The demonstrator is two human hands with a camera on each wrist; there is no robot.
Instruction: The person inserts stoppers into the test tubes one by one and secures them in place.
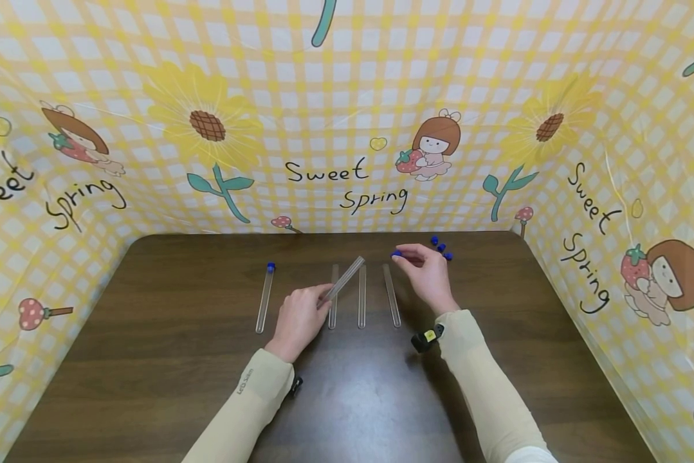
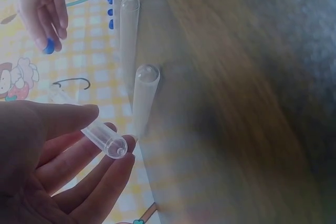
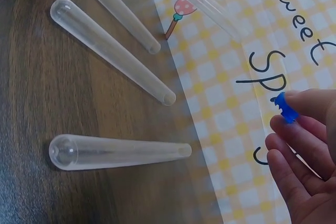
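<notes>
Left hand (image 1: 298, 319) gripping clear plastic test tube (image 1: 342, 281), lifted, mouth toward 1 o'clock. Right hand (image 1: 427, 272) pinching small blue cap (image 1: 395, 253) at fingertips, 3 o'clock of tube mouth, apart. Three open clear tubes (image 1: 361, 296) flat on dark wooden table (image 1: 150, 360).

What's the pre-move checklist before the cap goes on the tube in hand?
1. Left hand holds the raised tube: ok, fingers grip its lower end.
2. Tube mouth open and pointing toward the cap: ok, no cap on it in the head view.
3. Right hand has the blue cap: ok, pinched at the fingertips.
4. Cap the right way round: cannot tell.
5. Cap lined up with the mouth: not ok, a gap remains between them.
6. Three uncapped tubes lie clear on the table: ok.
</notes>
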